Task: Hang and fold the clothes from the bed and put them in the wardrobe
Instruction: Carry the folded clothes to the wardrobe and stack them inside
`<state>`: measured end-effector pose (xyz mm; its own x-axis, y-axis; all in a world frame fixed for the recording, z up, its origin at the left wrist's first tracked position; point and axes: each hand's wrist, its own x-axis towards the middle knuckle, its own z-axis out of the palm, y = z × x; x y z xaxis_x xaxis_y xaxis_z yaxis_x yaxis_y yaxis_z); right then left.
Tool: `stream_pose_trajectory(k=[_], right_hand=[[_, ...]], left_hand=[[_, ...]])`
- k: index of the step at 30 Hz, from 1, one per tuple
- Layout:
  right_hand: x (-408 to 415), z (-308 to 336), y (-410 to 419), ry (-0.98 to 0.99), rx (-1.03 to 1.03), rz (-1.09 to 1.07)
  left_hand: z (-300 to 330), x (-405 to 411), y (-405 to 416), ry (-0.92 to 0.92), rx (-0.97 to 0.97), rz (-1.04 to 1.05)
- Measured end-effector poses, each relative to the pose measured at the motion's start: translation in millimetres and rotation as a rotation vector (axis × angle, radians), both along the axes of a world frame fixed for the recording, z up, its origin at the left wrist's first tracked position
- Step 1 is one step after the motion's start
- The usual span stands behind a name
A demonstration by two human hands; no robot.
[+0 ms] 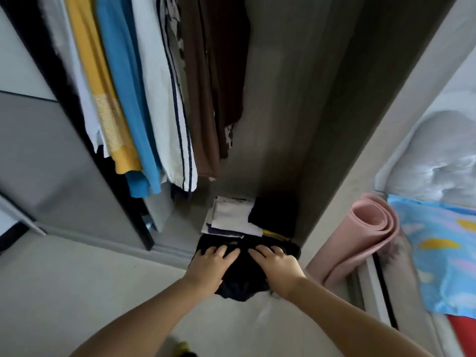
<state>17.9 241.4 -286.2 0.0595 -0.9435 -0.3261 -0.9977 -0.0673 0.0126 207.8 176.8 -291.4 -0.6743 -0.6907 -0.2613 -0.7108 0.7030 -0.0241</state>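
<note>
Two hands, left hand [211, 264] and right hand [275, 262], rest side by side on a folded black garment [243, 273] at the wardrobe [316, 150] floor's front edge, fingers spread flat over it. Just behind lie a white folded stack [231, 217] and another black folded piece [274, 215]. Hanging shirts [144, 99] crowd above left. A rolled pink mat [365, 235] leans between wardrobe and bed [438, 161].

The single head-worn camera looks steeply down and forward from standing height into the open wardrobe [296, 124], close above both outstretched arms, the bed [438, 228] at right.
</note>
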Motion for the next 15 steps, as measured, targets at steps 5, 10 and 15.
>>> stream_pose_trajectory(k=[5, 10, 15], right_hand=[[7.3, -29.1, -81.7, -0.033, -0.024, -0.123], [-10.4, -72.7, -146.7, -0.011, -0.003, -0.221], [-70.1, -142.1, -208.4, 0.041, 0.001, -0.265]], left_hand=[[-26.3, -1.5, -102.4, 0.007, 0.002, -0.089], [-78.8, -30.0, -182.8, -0.008, 0.025, -0.172], [-156.8, -93.0, -250.6, 0.057, 0.015, -0.228]])
